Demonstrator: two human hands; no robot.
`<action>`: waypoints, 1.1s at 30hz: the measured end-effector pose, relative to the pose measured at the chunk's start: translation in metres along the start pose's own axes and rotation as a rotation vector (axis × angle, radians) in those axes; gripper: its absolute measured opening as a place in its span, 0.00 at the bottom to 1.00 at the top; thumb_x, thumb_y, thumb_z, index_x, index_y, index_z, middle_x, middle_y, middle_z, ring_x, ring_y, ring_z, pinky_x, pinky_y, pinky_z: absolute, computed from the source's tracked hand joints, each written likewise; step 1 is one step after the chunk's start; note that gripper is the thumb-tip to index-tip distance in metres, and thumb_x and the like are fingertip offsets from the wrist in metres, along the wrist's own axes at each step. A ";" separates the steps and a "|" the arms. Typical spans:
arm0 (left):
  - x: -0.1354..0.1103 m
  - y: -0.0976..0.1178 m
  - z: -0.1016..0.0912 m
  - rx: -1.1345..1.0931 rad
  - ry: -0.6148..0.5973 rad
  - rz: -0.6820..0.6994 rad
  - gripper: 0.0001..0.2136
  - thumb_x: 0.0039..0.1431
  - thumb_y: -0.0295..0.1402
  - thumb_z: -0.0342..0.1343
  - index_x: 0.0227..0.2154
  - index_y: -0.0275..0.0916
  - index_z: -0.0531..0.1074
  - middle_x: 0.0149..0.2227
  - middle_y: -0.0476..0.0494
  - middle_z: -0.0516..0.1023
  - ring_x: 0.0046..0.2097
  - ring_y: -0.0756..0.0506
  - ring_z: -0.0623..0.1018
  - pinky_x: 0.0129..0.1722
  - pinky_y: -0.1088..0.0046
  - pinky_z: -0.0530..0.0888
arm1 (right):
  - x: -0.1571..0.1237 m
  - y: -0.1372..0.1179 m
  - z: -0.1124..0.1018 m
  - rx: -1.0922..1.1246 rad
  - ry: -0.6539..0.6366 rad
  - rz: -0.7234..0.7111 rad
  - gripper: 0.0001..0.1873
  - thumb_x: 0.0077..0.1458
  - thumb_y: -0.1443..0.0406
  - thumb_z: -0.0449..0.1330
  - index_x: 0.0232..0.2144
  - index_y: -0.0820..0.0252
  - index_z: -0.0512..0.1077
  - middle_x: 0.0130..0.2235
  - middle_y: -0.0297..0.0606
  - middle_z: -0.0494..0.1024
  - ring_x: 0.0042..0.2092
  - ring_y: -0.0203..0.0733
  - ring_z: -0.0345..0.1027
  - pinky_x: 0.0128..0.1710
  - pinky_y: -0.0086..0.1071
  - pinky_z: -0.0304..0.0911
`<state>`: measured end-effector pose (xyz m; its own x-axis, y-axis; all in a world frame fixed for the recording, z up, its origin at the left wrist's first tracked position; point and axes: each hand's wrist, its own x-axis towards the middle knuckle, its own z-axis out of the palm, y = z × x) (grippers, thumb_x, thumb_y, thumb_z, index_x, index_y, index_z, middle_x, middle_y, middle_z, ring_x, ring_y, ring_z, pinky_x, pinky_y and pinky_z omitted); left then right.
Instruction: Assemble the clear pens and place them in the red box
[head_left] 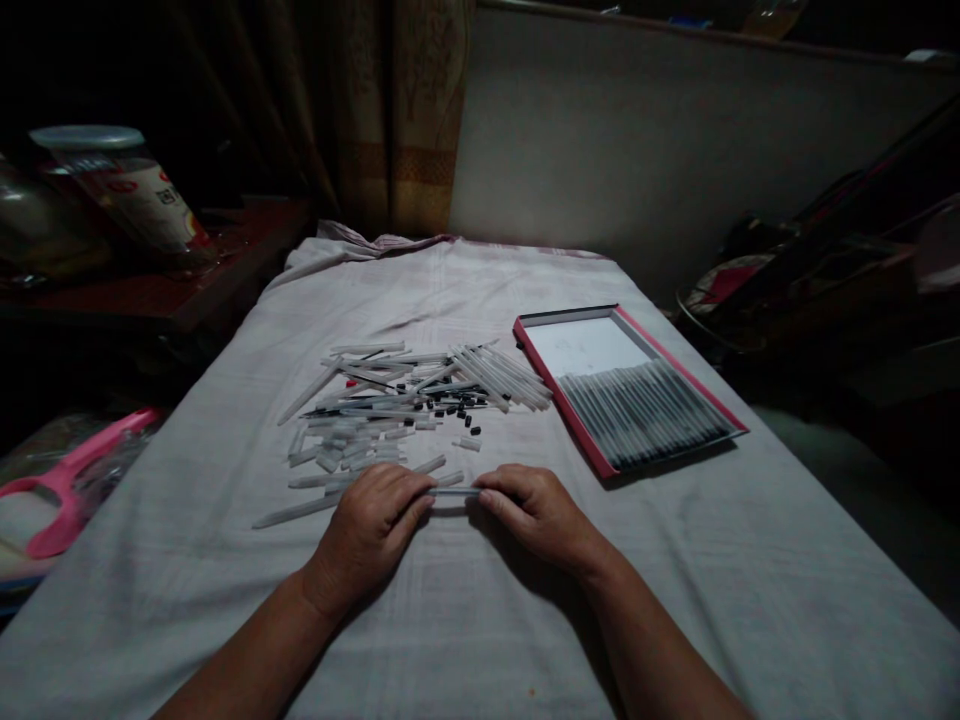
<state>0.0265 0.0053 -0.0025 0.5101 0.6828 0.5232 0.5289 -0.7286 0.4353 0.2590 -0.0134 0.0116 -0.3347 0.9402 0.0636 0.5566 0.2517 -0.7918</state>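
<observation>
Between my two hands a slim translucent pen [456, 492] lies level, just above the cloth. My left hand [375, 520] pinches its left end between thumb and fingers. At the other end, my right hand [536, 512] grips it the same way; both tips are hidden by fingers. Just beyond my hands spread loose pen parts: clear barrels [499, 375], short translucent caps [349, 445], small black plugs [466, 420] and dark thin refills [367, 380]. A red-edged shallow box [570, 425] sits to the right, with a row of pens [645, 410] side by side in its near part.
A pale cloth [450, 640] covers the work surface. At left stand a dark red side table [202, 290] with a lidded jar [142, 195] and a pink plastic handle [67, 490]. Behind are a curtain [420, 110] and a light wall panel [585, 140].
</observation>
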 end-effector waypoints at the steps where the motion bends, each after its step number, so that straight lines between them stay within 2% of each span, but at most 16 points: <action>1: 0.001 0.000 0.001 -0.001 -0.002 -0.008 0.05 0.65 0.31 0.54 0.39 0.39 0.74 0.34 0.45 0.80 0.36 0.46 0.77 0.38 0.69 0.74 | 0.000 -0.002 0.000 -0.010 0.003 0.012 0.12 0.60 0.66 0.55 0.36 0.59 0.80 0.34 0.39 0.82 0.36 0.40 0.75 0.38 0.30 0.65; 3: 0.002 -0.002 0.002 0.001 0.004 -0.027 0.06 0.65 0.32 0.54 0.42 0.39 0.73 0.36 0.44 0.80 0.39 0.46 0.78 0.40 0.68 0.74 | -0.001 -0.005 -0.004 -0.041 0.012 0.025 0.12 0.59 0.66 0.55 0.35 0.59 0.79 0.34 0.38 0.82 0.36 0.40 0.75 0.37 0.30 0.65; 5: 0.002 -0.003 0.003 0.019 0.034 -0.042 0.10 0.65 0.32 0.53 0.47 0.40 0.71 0.41 0.42 0.80 0.43 0.44 0.78 0.44 0.66 0.75 | -0.003 -0.002 -0.013 -0.060 0.097 0.024 0.11 0.58 0.65 0.55 0.34 0.58 0.79 0.33 0.38 0.82 0.35 0.40 0.74 0.36 0.31 0.66; 7: 0.001 -0.004 0.003 0.050 0.076 -0.039 0.13 0.66 0.33 0.52 0.52 0.40 0.68 0.44 0.40 0.80 0.46 0.43 0.78 0.46 0.64 0.75 | -0.006 0.007 -0.030 -0.061 0.350 0.032 0.12 0.57 0.62 0.56 0.33 0.58 0.79 0.33 0.39 0.82 0.36 0.42 0.74 0.37 0.32 0.67; 9: 0.000 -0.006 0.003 0.073 0.100 -0.026 0.14 0.66 0.33 0.51 0.53 0.40 0.67 0.45 0.40 0.80 0.46 0.42 0.78 0.46 0.64 0.75 | -0.010 0.022 -0.052 -0.089 0.736 0.083 0.14 0.55 0.58 0.57 0.32 0.59 0.80 0.35 0.42 0.82 0.37 0.44 0.75 0.39 0.35 0.68; 10: 0.000 -0.007 0.003 0.078 0.102 -0.022 0.14 0.66 0.32 0.51 0.53 0.40 0.67 0.44 0.41 0.80 0.46 0.42 0.78 0.46 0.64 0.75 | -0.012 0.031 -0.064 -0.137 0.867 0.134 0.15 0.54 0.56 0.58 0.32 0.59 0.80 0.35 0.43 0.82 0.38 0.46 0.75 0.40 0.36 0.67; 12: -0.001 -0.008 0.004 0.081 0.101 -0.022 0.13 0.66 0.32 0.51 0.52 0.41 0.68 0.43 0.41 0.80 0.45 0.43 0.79 0.46 0.64 0.75 | -0.017 0.048 -0.085 -0.265 0.974 0.263 0.17 0.51 0.54 0.59 0.31 0.59 0.81 0.34 0.43 0.82 0.37 0.48 0.74 0.40 0.38 0.67; 15: 0.001 -0.008 0.005 0.089 0.103 -0.018 0.11 0.65 0.32 0.51 0.49 0.40 0.70 0.42 0.41 0.80 0.44 0.43 0.79 0.44 0.65 0.76 | -0.020 0.068 -0.100 -0.415 0.975 0.508 0.16 0.49 0.56 0.59 0.31 0.58 0.82 0.36 0.43 0.82 0.38 0.50 0.75 0.39 0.39 0.66; 17: 0.002 -0.007 0.004 0.098 0.111 -0.015 0.10 0.65 0.31 0.51 0.48 0.39 0.70 0.41 0.41 0.81 0.43 0.43 0.79 0.44 0.66 0.76 | -0.020 0.075 -0.098 -0.499 0.933 0.579 0.15 0.50 0.57 0.58 0.32 0.57 0.83 0.37 0.42 0.83 0.39 0.50 0.75 0.38 0.37 0.65; 21: 0.002 -0.006 0.002 0.100 0.132 -0.015 0.09 0.65 0.30 0.50 0.46 0.39 0.71 0.40 0.42 0.81 0.42 0.44 0.79 0.43 0.67 0.76 | -0.015 0.075 -0.085 -0.649 0.846 0.577 0.15 0.54 0.58 0.57 0.34 0.55 0.82 0.38 0.41 0.83 0.41 0.49 0.74 0.37 0.36 0.62; 25: 0.002 -0.008 0.003 0.093 0.125 -0.038 0.09 0.65 0.31 0.50 0.45 0.40 0.72 0.39 0.42 0.81 0.41 0.44 0.80 0.43 0.66 0.76 | -0.012 0.070 -0.080 -0.705 0.774 0.575 0.16 0.56 0.59 0.57 0.38 0.56 0.82 0.39 0.43 0.83 0.41 0.48 0.74 0.38 0.36 0.60; 33: 0.001 -0.011 -0.001 0.110 0.126 -0.048 0.10 0.65 0.31 0.50 0.46 0.40 0.72 0.40 0.42 0.81 0.43 0.43 0.80 0.44 0.64 0.76 | -0.016 0.076 -0.079 -0.705 0.770 0.490 0.18 0.58 0.60 0.53 0.39 0.60 0.82 0.39 0.47 0.82 0.40 0.49 0.73 0.38 0.38 0.61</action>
<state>0.0210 0.0142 -0.0059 0.3967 0.6994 0.5946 0.6252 -0.6801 0.3829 0.3664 0.0092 -0.0017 0.4528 0.8023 0.3889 0.8809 -0.3351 -0.3343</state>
